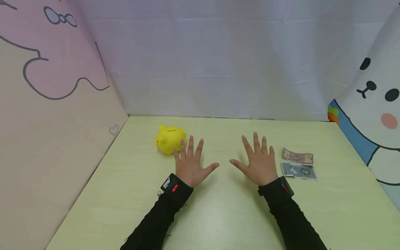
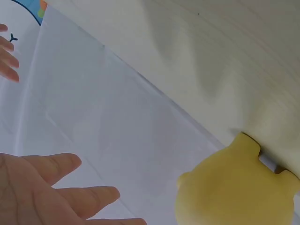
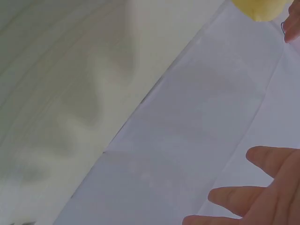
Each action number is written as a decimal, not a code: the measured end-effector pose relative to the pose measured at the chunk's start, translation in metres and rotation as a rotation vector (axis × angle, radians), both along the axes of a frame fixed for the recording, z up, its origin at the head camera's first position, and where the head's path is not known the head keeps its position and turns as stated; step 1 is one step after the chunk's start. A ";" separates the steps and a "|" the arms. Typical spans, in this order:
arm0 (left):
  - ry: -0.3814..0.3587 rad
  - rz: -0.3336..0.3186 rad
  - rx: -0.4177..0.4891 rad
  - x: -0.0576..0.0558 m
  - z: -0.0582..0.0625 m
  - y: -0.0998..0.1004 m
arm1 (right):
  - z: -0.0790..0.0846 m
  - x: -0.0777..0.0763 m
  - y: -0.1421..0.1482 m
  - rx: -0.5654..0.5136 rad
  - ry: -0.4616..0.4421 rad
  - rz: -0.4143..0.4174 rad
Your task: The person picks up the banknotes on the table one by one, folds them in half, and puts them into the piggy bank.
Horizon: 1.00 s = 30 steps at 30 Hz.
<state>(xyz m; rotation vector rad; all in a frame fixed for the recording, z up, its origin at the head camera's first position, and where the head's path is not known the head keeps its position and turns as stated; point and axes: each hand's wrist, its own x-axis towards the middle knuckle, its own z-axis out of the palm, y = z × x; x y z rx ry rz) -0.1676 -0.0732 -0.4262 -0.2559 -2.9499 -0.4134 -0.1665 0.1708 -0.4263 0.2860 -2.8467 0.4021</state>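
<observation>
Both hands hover palm down over the table with fingers spread, and neither holds anything. The left hand [image 1: 190, 168] is closest to a yellow piggy bank [image 1: 168, 139] with a slot in its back; its outer fingertips overlap the pig's side in the head view. In the left wrist view the piggy bank [image 2: 236, 187] stands beyond the fingertips. My right hand [image 1: 260, 165] is left of two banknotes, a brownish one [image 1: 298, 158] behind a grey-blue one [image 1: 299, 171]. A bit of the yellow pig [image 3: 260, 7] shows at the top of the right wrist view.
The pale wooden table [image 1: 218, 222] reaches back to a white cloth [image 1: 218, 69]. A pink and beige panel [image 1: 62, 132] stands along the left edge, and a panel with a white cartoon animal [image 1: 381, 118] along the right. Black wristbands [image 1: 177, 189] circle both wrists.
</observation>
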 end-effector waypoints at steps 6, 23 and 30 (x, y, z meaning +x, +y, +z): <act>-0.002 -0.022 0.032 0.001 0.000 0.005 | 0.001 0.000 0.010 -0.029 0.074 -0.002; -0.100 -0.206 0.343 -0.001 0.006 0.038 | -0.004 0.006 0.057 -0.143 0.225 -0.027; -0.156 -0.272 0.447 0.001 0.004 0.064 | -0.008 0.014 0.084 -0.199 0.219 -0.068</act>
